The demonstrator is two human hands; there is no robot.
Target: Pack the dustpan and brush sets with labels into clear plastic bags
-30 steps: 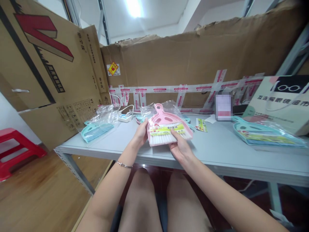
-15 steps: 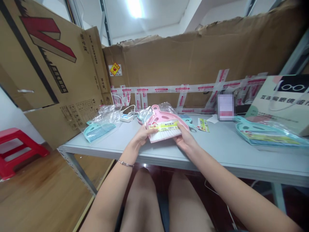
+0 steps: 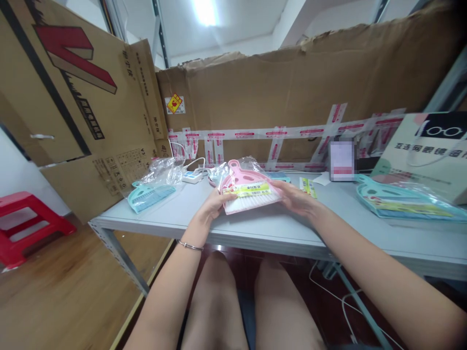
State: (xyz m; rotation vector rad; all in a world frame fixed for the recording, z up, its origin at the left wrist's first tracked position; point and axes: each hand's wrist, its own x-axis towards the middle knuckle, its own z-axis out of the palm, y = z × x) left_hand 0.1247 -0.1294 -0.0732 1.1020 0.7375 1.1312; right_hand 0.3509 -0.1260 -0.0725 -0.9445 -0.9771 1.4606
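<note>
A pink dustpan-and-brush set (image 3: 245, 190), with white bristles and a yellow-green label, is held just above the grey table (image 3: 277, 226), partly inside a clear plastic bag (image 3: 222, 171). My left hand (image 3: 211, 206) grips its left front corner, thumb on top. My right hand (image 3: 297, 199) rests along its right side, fingers stretched out and touching the edge. A bracelet circles my left wrist.
A teal brush in a clear bag (image 3: 149, 194) lies at the table's left. A teal bagged set (image 3: 404, 204) lies at the right, by a printed paper bag (image 3: 426, 153). A white power strip (image 3: 191, 176) and a loose label (image 3: 307, 187) sit behind. Cardboard walls surround; a red stool (image 3: 29, 228) stands left.
The pink set has tilted flatter and moved slightly away toward the table. My right hand has shifted from under the front edge to its right side, fingers opening out.
</note>
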